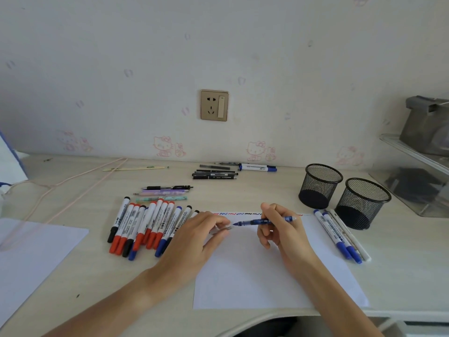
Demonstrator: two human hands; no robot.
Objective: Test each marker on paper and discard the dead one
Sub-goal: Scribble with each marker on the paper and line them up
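Fingers of the right hand [277, 227] pinch a slim blue pen [263, 221] at frame centre, over the white paper sheet [262, 271]; the left hand [196, 237] pinches its small cap [224, 228]. Uncapped, it probably needs a test scribble next.

Inspector A: Lighting even and soft, daylight in character; the source itself is not visible. The tabletop [73, 190] and wall [121, 57] are bright, without glare.

Inspector B: Shadows?

Inspector A: Faint, diffuse, beneath the forearms and inside the mesh cups [320, 186]. Wide-angle distortion bends the tabletop's near edge and stretches the corners. Slight softness overall; the left hand's fingers [222, 226] appear motion-blurred, possibly.
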